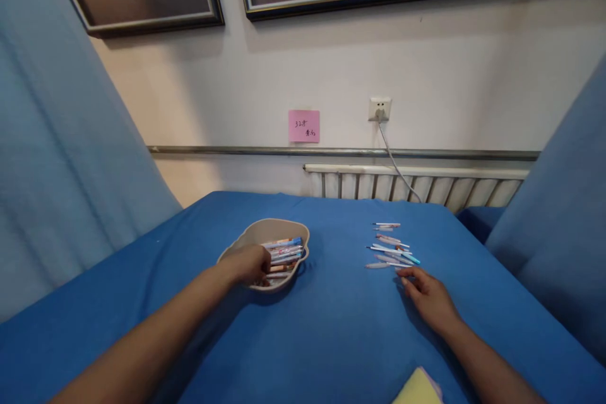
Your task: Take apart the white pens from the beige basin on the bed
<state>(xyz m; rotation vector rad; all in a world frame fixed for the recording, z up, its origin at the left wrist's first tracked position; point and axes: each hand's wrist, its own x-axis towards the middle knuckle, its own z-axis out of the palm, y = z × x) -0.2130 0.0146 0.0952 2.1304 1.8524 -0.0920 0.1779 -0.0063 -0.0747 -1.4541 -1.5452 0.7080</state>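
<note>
A beige scalloped bowl (265, 231) sits on the blue cloth and holds several pens (285, 251). My left hand (249, 264) reaches into the bowl with its fingers curled over the pens; what it grips is hidden. To the right, several pens lie in a row (391, 247) on the cloth. My right hand (426, 293) rests just below that row, fingers loosely bent, with its fingertips at the nearest pen.
The blue-covered table (331, 328) ends near a white radiator (411, 184) and wall. Blue drapes hang at the left (61, 139) and right (563, 214). A yellow pad corner (419, 388) shows at the bottom. A pink note (303, 125) and a socket (379, 108) are on the wall.
</note>
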